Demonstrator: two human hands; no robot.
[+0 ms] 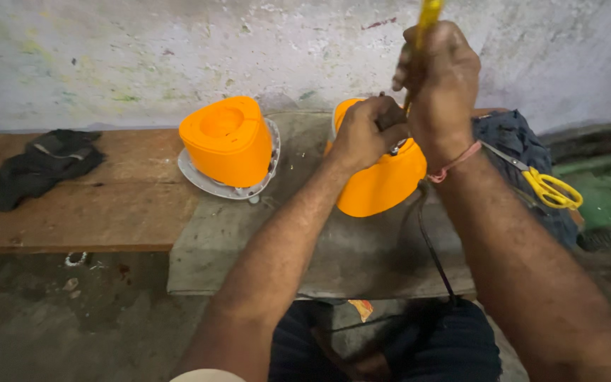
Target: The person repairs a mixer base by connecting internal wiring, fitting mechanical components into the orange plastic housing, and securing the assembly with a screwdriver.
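Observation:
My left hand [364, 131] grips the top of an orange plastic housing [380, 185] standing on a grey slab [249, 233]. My right hand [441, 78] is closed around a yellow-handled tool [428, 14], held upright with its tip going down at the top of that housing; the tip is hidden by my hands. A black cable [429, 244] runs from the housing down toward my lap. A second orange housing [228, 141] sits on a grey base plate [215, 185] to the left, untouched.
A wooden bench [72, 205] runs along a stained wall, with a dark cloth [40, 166] at its left. Yellow-handled scissors [547, 185] lie on a dark blue cloth [521, 145] at the right. A green object [595, 191] stands at the far right.

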